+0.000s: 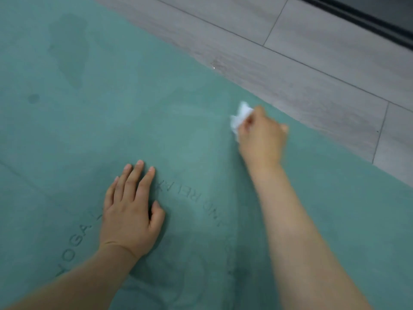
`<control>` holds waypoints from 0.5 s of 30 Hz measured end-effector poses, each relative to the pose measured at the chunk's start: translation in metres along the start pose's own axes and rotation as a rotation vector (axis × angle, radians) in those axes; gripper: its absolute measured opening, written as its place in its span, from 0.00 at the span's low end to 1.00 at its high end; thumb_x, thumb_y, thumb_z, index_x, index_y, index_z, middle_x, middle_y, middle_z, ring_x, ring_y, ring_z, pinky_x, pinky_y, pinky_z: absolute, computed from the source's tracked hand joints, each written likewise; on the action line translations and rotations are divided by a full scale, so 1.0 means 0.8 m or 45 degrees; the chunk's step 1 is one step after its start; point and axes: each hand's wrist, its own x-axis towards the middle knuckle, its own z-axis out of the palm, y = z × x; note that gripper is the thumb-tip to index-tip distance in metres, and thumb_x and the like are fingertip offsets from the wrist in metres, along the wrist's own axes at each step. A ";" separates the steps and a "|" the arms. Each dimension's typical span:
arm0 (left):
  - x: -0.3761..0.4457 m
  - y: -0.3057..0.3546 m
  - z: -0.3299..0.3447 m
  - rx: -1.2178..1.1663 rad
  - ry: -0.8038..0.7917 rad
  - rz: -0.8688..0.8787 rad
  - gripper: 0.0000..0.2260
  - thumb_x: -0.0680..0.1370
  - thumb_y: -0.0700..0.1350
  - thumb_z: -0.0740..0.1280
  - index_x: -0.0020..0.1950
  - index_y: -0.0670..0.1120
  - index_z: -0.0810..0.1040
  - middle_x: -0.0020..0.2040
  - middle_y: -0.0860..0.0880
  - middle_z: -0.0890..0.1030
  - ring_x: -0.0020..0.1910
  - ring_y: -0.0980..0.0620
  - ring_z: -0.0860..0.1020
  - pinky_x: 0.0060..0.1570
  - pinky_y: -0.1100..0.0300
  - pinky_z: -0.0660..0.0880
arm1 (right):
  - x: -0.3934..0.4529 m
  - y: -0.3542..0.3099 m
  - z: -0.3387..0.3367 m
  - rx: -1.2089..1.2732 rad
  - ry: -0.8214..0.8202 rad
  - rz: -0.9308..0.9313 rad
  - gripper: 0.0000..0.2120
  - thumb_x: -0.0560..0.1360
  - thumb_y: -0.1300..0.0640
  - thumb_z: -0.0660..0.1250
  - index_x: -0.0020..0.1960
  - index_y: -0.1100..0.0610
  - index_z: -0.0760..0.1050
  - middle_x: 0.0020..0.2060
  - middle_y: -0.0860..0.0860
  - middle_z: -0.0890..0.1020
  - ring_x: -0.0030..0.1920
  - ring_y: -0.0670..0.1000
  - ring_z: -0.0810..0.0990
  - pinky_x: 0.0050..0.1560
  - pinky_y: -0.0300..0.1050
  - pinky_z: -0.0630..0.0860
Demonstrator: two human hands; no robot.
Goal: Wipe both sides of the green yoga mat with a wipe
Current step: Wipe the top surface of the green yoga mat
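The green yoga mat (111,108) lies flat on the floor and fills most of the view, with embossed lettering near the bottom and darker damp patches at the upper left. My right hand (262,137) holds a crumpled white wipe (240,118) against the mat close to its right edge; the hand looks blurred. My left hand (131,211) rests flat on the mat with its fingers straight, palm down beside the lettering.
Grey wood-look floor planks (301,63) run along the mat's right edge. A small wet spot (213,67) glistens on the floor near that edge. A dark strip (380,16) crosses the top right corner.
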 end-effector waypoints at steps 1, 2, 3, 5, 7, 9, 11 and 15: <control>0.000 0.001 0.000 0.000 0.000 0.002 0.30 0.72 0.50 0.55 0.74 0.43 0.68 0.76 0.43 0.66 0.76 0.42 0.61 0.75 0.50 0.51 | -0.015 0.044 -0.013 -0.032 0.067 0.147 0.13 0.76 0.47 0.57 0.50 0.56 0.71 0.42 0.60 0.82 0.45 0.61 0.79 0.47 0.50 0.64; 0.001 0.001 -0.001 0.001 0.003 0.001 0.30 0.72 0.50 0.55 0.74 0.43 0.69 0.76 0.43 0.66 0.76 0.42 0.61 0.74 0.50 0.51 | -0.032 0.082 -0.027 -0.055 0.126 0.299 0.11 0.76 0.48 0.58 0.48 0.56 0.71 0.41 0.61 0.82 0.44 0.62 0.79 0.47 0.51 0.64; 0.002 0.001 -0.001 0.001 -0.002 -0.001 0.30 0.72 0.50 0.55 0.74 0.43 0.69 0.76 0.42 0.66 0.76 0.42 0.61 0.74 0.49 0.51 | -0.048 0.112 -0.039 -0.066 0.183 0.433 0.09 0.76 0.50 0.60 0.48 0.56 0.70 0.40 0.62 0.82 0.43 0.63 0.79 0.48 0.51 0.64; 0.002 0.001 -0.001 -0.005 -0.018 -0.006 0.31 0.72 0.50 0.54 0.74 0.43 0.68 0.76 0.42 0.66 0.76 0.42 0.61 0.74 0.48 0.52 | -0.061 0.138 -0.048 -0.080 0.269 0.582 0.09 0.76 0.52 0.61 0.49 0.58 0.70 0.41 0.63 0.81 0.43 0.63 0.79 0.50 0.52 0.64; 0.000 0.000 -0.001 -0.001 -0.019 -0.002 0.31 0.72 0.50 0.54 0.75 0.43 0.68 0.76 0.43 0.66 0.76 0.42 0.61 0.74 0.47 0.52 | -0.036 0.095 -0.030 -0.043 0.293 0.606 0.13 0.77 0.50 0.61 0.52 0.59 0.70 0.43 0.64 0.81 0.45 0.63 0.80 0.49 0.52 0.67; 0.001 0.002 -0.001 0.002 -0.009 -0.001 0.31 0.72 0.51 0.54 0.75 0.43 0.68 0.76 0.43 0.66 0.76 0.42 0.61 0.74 0.48 0.53 | 0.018 0.051 0.039 0.042 0.164 0.509 0.13 0.74 0.44 0.61 0.50 0.53 0.70 0.37 0.56 0.81 0.40 0.59 0.81 0.45 0.50 0.73; 0.002 0.002 -0.002 0.004 -0.008 0.007 0.31 0.72 0.50 0.55 0.74 0.43 0.68 0.76 0.43 0.66 0.76 0.42 0.61 0.74 0.48 0.54 | 0.113 0.030 0.185 -0.155 0.058 0.143 0.15 0.69 0.37 0.58 0.47 0.46 0.65 0.28 0.48 0.74 0.34 0.54 0.77 0.41 0.54 0.69; 0.000 0.001 0.000 0.015 0.004 0.009 0.31 0.72 0.50 0.55 0.74 0.43 0.68 0.76 0.43 0.66 0.76 0.42 0.61 0.74 0.49 0.52 | 0.094 -0.117 0.095 0.057 -0.128 -0.352 0.12 0.74 0.42 0.61 0.50 0.49 0.67 0.31 0.49 0.73 0.38 0.57 0.73 0.44 0.53 0.60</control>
